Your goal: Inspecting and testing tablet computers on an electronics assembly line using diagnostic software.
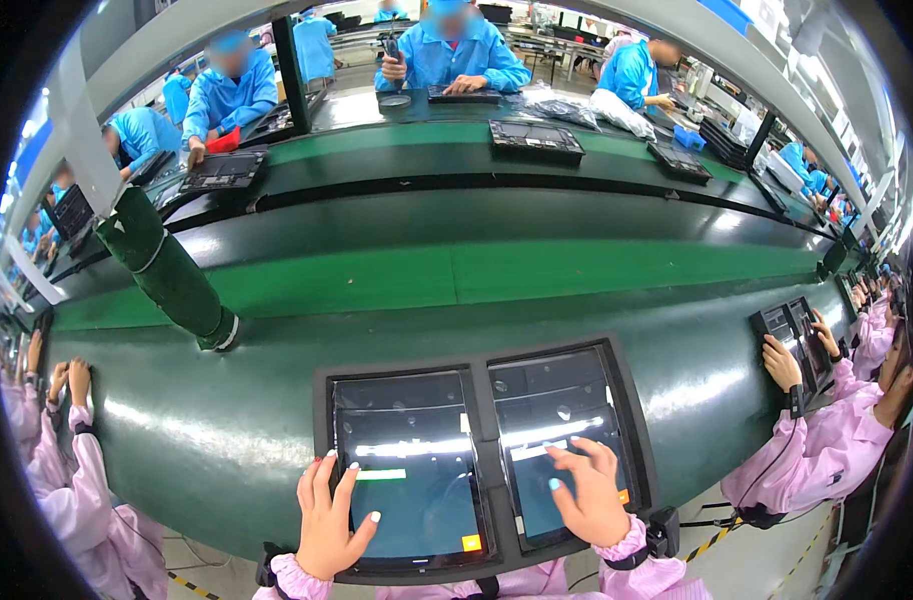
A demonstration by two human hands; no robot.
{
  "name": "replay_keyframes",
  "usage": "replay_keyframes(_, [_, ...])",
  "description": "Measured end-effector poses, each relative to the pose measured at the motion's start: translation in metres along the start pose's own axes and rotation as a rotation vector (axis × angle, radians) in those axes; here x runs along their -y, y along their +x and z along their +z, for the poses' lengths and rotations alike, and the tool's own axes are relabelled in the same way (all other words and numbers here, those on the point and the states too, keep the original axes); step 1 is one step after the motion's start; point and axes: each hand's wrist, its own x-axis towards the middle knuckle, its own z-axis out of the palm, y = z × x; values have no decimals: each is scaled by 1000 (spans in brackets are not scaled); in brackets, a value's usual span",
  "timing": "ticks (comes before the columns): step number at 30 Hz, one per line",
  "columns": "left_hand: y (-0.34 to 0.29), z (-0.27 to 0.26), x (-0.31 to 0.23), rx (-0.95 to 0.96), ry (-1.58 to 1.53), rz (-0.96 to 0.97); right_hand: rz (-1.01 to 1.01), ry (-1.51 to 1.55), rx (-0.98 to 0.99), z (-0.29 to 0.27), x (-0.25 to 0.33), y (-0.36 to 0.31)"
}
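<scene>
Two tablets with dark, glossy screens lie side by side in a black foam tray (485, 440) at the near edge of the green bench. My left hand (328, 520) rests at the left edge of the left tablet (416, 520), fingers spread and the thumb over its screen. Over the right tablet (536, 500), my right hand (588, 495) has its fingers apart, fingertips at or just above the glass. Whether they touch, I cannot tell. Bright light strips reflect across both screens, and each shows a small orange patch low on the right. Neither hand holds anything.
A green-wrapped post (171, 270) stands on the bench (226, 400) at left. Beyond a green strip, opened tablets (536, 140) lie on a far line before blue-clad workers. At right, a pink-sleeved person (816, 440) handles another tray (801, 340). More pink sleeves (101, 500) are at left.
</scene>
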Motion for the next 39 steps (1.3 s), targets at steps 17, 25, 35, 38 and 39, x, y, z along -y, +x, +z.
replay_keyframes(17, [61,18,-57,262,148,741,220,-64,-346,-25,-31,-20])
replay_keyframes(25, [85,43,-58,243,100,858,87,-390,-239,-8,-43,-11])
replay_keyframes(35, [97,48,-63,182,-1,863,540,545,-187,-44,-62,-5])
replay_keyframes(38, [99,43,-65,172,4,878,586,1057,-135,-57,-64,1])
replay_keyframes(39, [100,42,-65,172,0,883,564,1193,-87,-61,-59,4])
